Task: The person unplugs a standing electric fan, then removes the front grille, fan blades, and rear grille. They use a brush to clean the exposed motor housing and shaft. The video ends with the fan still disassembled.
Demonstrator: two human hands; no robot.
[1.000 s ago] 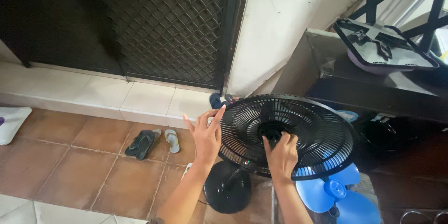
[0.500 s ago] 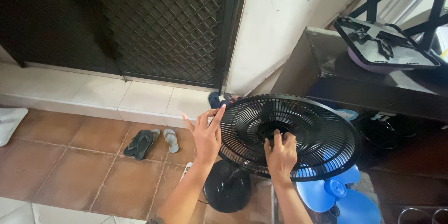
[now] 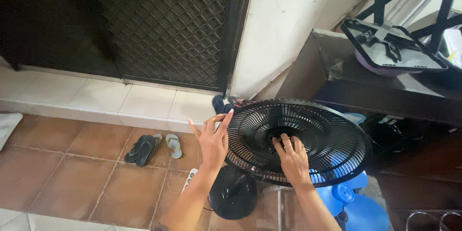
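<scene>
Black fan grille [image 3: 313, 139] sits tilted above its round base [image 3: 233, 192] on the tiled floor [image 3: 72, 178]. Left hand [image 3: 212, 139], fingers spread, steadies its rim; right hand [image 3: 291, 156] grips its hub. Blue blades [image 3: 353, 202] lie beneath.

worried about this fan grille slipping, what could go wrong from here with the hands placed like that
1. The left hand only presses open-palmed on the rim of the black fan grille, so the grille could tip or slide.
2. The right hand has fingertips at the grille's hub, where they might get pinched between ribs.
3. The blue fan blade lies below the grille; a dropped grille could hit it.
</scene>
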